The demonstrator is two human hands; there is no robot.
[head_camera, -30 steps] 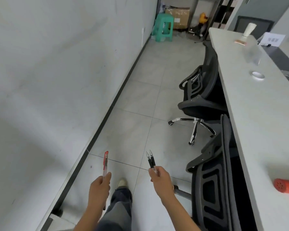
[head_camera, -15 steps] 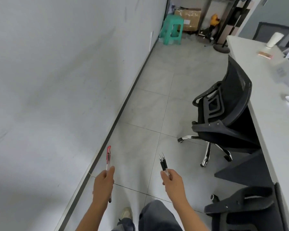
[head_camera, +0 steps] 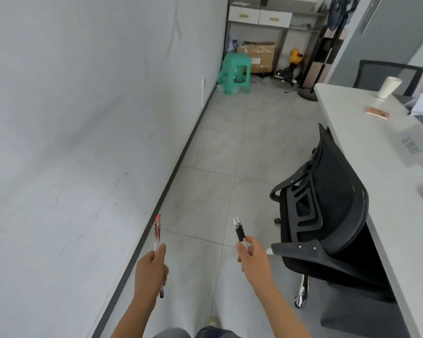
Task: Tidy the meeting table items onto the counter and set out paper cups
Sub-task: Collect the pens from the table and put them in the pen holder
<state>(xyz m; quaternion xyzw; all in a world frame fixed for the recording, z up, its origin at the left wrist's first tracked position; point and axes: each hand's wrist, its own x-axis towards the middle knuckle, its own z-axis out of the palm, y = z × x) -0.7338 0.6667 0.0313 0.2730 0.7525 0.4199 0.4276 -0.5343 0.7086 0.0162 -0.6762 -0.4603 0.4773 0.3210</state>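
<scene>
Head view: left hand [head_camera: 150, 269] closed around a clear-barrelled pen with a red cap [head_camera: 157, 237], cap end up. Right hand [head_camera: 253, 257] pinches two black-gripped pens with silver tips [head_camera: 239, 231], held side by side, tips up. I log both hands over grey floor tile, left of the black mesh office chair [head_camera: 327, 211]. Beyond the chair, the long white meeting table [head_camera: 366, 152] carries a white paper cup [head_camera: 388, 87] near its far end.

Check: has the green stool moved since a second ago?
Cannot tell for certain, but likely no. The stool stays beside the cardboard box by the wall; it only looks nearer because the camera is walking toward it.
</scene>
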